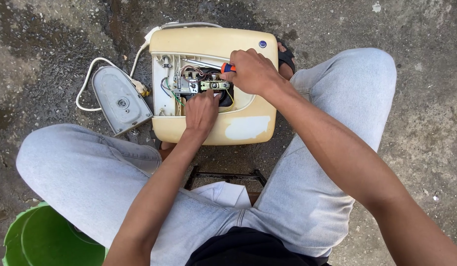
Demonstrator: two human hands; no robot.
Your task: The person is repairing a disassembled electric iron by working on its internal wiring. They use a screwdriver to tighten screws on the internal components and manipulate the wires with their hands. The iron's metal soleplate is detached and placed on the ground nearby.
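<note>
Cream appliance shell [213, 44] holds wires [172, 91], screwdriver [227, 67]

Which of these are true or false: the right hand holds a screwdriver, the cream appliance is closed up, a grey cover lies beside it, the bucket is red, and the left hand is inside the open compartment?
1. The right hand holds a screwdriver with an orange handle. True.
2. The cream appliance is closed up. False: its compartment is open, with wires and metal parts showing.
3. A grey cover lies on the ground beside the appliance. True.
4. The bucket is red. False: it is green.
5. The left hand reaches into the open compartment. True.
</note>
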